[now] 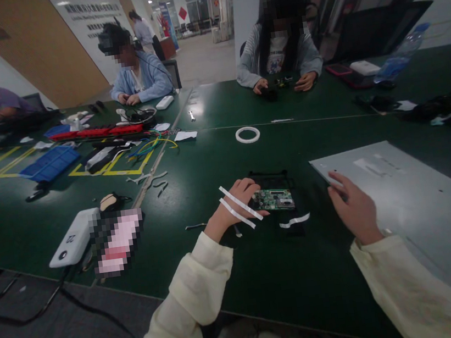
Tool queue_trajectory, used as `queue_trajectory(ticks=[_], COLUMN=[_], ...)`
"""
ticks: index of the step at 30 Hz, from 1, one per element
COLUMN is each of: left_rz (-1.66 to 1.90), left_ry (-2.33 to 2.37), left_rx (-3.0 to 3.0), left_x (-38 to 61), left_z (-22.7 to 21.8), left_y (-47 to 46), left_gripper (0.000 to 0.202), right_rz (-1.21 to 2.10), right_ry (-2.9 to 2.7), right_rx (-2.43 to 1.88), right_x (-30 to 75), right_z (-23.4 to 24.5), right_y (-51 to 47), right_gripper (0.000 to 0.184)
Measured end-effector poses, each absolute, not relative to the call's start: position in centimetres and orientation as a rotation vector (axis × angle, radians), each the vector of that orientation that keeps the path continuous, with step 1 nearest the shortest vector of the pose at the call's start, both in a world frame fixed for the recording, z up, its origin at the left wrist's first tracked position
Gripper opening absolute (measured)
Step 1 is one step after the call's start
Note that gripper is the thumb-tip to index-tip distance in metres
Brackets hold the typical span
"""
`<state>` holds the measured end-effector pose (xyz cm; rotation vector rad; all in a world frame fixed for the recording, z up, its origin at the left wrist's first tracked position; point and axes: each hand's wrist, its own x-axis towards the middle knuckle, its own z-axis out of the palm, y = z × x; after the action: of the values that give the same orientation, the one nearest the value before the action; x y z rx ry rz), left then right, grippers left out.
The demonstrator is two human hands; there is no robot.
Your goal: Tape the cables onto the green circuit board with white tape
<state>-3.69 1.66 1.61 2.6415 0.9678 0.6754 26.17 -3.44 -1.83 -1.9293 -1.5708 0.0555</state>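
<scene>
My left hand [240,203] grips the left edge of a small green circuit board [275,199] and holds it over the dark tabletop. Two strips of white tape [241,207] cross the back of that hand. Behind the board is a black frame-like part [268,174], partly covered by it. A short white strip [294,220] rests just nearer to me than the board. My right hand [354,205] is apart from the board, over the left edge of a flat grey panel [410,183]. Its fingers are stretched and slightly bent, with nothing visible in them.
A white tape roll [247,135] lies beyond the board. On the left are a white power bank [75,238], a mouse [112,201], a blue tray [49,163], loose wires and a red power strip [98,132]. Several people sit around the green table [192,168].
</scene>
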Motion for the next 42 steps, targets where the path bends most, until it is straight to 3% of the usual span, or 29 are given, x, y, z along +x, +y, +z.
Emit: queue_trajectory(ticks=[9,18,23,29,36,42], left_rz=[0.866,0.706,0.692,0.656,0.673,0.639], left_ry=[0.955,0.947,0.947,0.969,0.946,0.951], left_rx=[2.601,2.663,2.680,2.693,2.717,2.702], left_x=[-3.9,-3.5,-3.4,-3.4,-3.4,-3.4], left_z=[1.3,0.8,0.7,0.6,0.4,0.4], left_y=[2.0,1.8,1.8,1.7,1.8,1.9], left_gripper=[0.061,0.062,0.062,0.061,0.063,0.060], right_rz=[0.082,-0.018,0.155,0.501,0.649,0.927], right_ry=[-1.554,-1.817,-1.961,-2.082,-2.097,-1.868], right_rx=[-1.904,-1.674,-1.753,-1.946,-1.770,-1.588], right_x=[25.6,23.5,20.7,19.8,19.1,17.5], right_z=[-1.5,1.3,4.1,4.2,4.7,8.5], right_y=[-4.0,-5.1,-7.3,-7.7,-7.6,-7.8], right_gripper=[0.041,0.038,0.038,0.044,0.031,0.036])
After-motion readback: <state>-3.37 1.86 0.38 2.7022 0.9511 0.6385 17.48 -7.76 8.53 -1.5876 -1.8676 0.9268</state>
